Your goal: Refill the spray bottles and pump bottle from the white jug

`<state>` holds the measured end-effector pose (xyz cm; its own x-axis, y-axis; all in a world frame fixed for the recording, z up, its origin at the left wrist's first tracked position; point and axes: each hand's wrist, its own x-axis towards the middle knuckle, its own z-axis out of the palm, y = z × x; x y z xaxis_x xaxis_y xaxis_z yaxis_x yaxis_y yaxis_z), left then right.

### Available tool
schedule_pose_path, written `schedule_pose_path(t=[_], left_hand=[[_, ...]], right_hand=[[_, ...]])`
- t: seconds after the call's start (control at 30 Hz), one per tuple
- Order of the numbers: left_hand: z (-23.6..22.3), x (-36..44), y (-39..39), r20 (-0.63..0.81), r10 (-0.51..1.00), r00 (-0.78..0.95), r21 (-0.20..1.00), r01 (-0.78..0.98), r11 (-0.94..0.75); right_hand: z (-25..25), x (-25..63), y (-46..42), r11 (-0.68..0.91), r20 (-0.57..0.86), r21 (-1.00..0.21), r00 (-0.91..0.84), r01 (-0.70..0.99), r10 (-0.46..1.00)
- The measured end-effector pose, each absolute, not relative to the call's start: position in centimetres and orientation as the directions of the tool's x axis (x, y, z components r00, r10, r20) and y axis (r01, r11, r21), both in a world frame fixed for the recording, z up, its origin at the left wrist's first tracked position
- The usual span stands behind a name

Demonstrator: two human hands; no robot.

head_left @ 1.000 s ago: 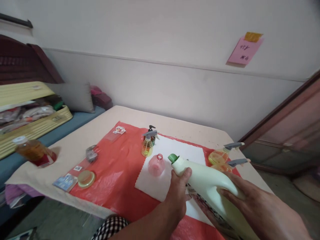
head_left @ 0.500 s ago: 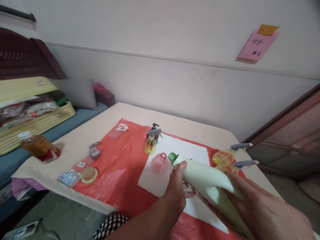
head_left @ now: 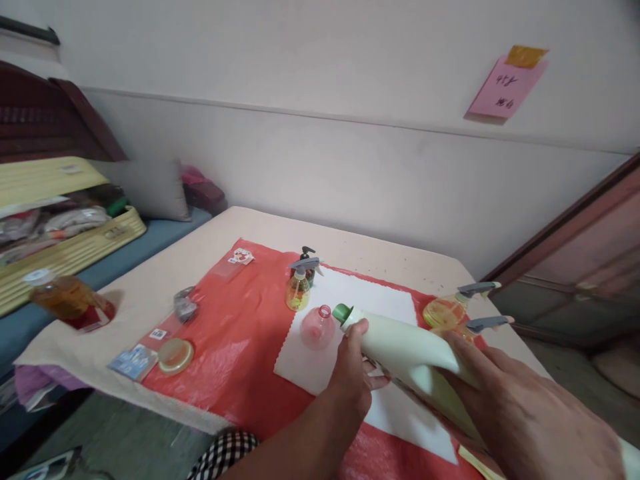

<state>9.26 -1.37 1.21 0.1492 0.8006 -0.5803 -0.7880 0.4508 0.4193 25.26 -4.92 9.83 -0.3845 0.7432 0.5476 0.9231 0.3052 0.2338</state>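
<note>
Both of my hands hold a large pale green jug-like bottle (head_left: pixel 410 347), tilted so its green spout (head_left: pixel 343 313) points left. My left hand (head_left: pixel 353 373) is closed around its neck end. Around the bottle's handle and rear, my right hand (head_left: pixel 520 407) is wrapped. Just left of the spout, a clear pink bottle (head_left: pixel 319 328) with an open mouth stands on a white sheet (head_left: pixel 370 293). The spout's tip is beside that mouth; I cannot tell whether they touch. Whether any liquid flows is too small to see.
A yellow spray bottle (head_left: pixel 299 293) stands near a dark pump bottle (head_left: pixel 309 257). Further yellow spray bottles (head_left: pixel 446 310) are at right. Red plastic (head_left: pixel 235 333) covers part of the table, with a round lid (head_left: pixel 175 355) on it. An amber drink bottle (head_left: pixel 73 300) is at far left.
The view has shifted slightly, moving most things a little left in the picture. Both hands keep their hold on the pale green bottle, its spout still beside the pink bottle's mouth.
</note>
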Motion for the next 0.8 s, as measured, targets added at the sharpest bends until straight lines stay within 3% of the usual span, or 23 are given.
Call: schedule_pose_path(t=[0.2, 0.47, 0.8], left_hand=[[0.7, 9.1, -1.1, -0.555, 0.817, 0.157, 0.390, -0.818, 0.422], [0.9, 9.1, -1.1, -0.540, 0.817, 0.201, 0.307, -0.857, 0.414], [0.6, 9.0, -0.9, -0.546, 0.812, 0.206, 0.301, -0.857, 0.419]], right_hand=[[9.8, 24.8, -4.7, 0.304, 0.538, 0.209, -0.369, 0.930, 0.758], [10.6, 23.2, -4.7, 0.305, 0.605, 0.356, -0.467, 0.883, 0.646], [10.6, 22.8, -4.3, 0.287, 0.579, 0.360, -0.454, 0.888, 0.677]])
